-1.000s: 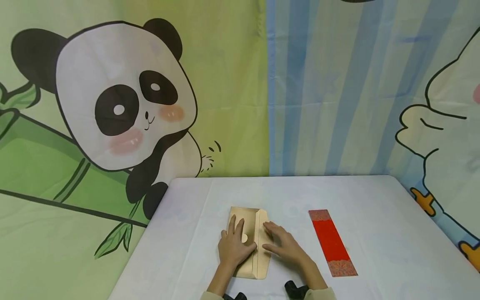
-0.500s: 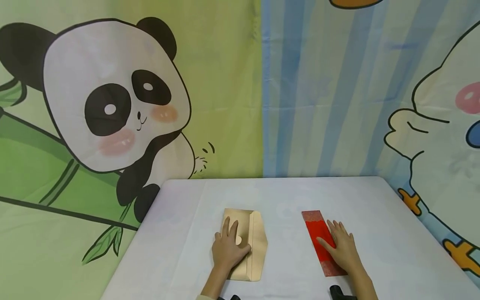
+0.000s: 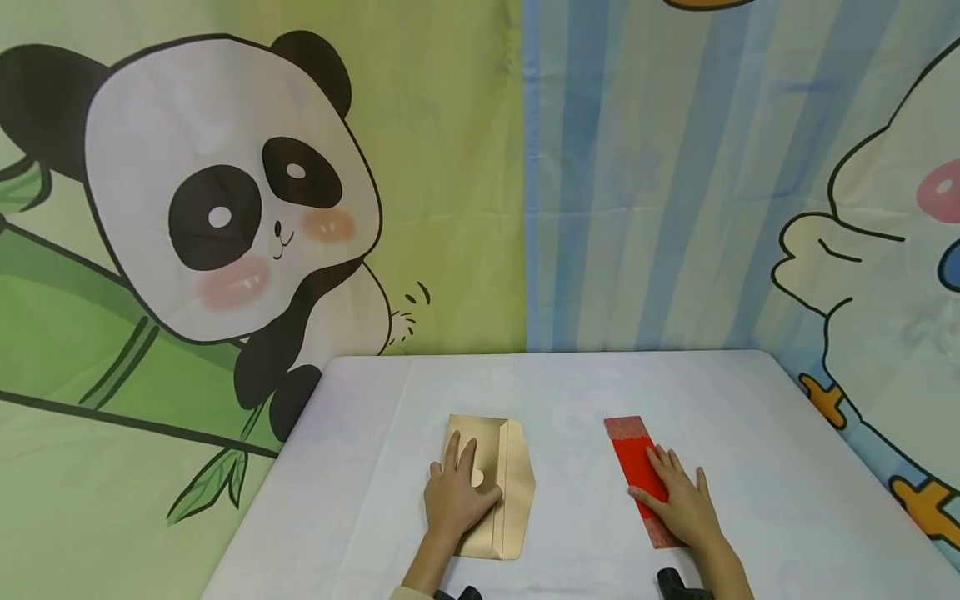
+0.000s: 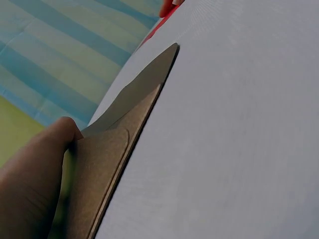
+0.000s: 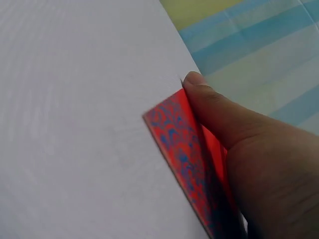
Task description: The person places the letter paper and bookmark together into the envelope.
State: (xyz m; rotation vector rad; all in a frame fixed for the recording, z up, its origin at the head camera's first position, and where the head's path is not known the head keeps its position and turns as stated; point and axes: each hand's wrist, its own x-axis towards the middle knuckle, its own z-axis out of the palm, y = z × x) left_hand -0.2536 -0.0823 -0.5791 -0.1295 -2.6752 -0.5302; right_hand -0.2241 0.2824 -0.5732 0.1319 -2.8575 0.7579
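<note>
A tan paper envelope (image 3: 516, 492) lies flat on the white table with its flap spread out to the right. My left hand (image 3: 456, 496) rests on its left half, fingers spread and fairly straight, thumb pointing to the flap; in the left wrist view the thumb (image 4: 62, 134) is at the envelope's edge. To the right lies a long red paper strip (image 3: 633, 458) with patterned ends. My right hand (image 3: 686, 504) spans it, thumb at its left edge and fingers at its right. In the right wrist view the thumb (image 5: 219, 109) presses the strip's edge, and the other fingers are hidden.
The white tabletop (image 3: 570, 400) runs back to a cloth backdrop with a printed panda (image 3: 247, 192) on green and blue stripes (image 3: 675, 167). Black wrist devices (image 3: 678, 585) sit under both wrists.
My right hand has left the envelope's flap and moved right to the red strip, then its thumb and fingers shifted to the strip's edges. My left hand has stayed on the envelope.
</note>
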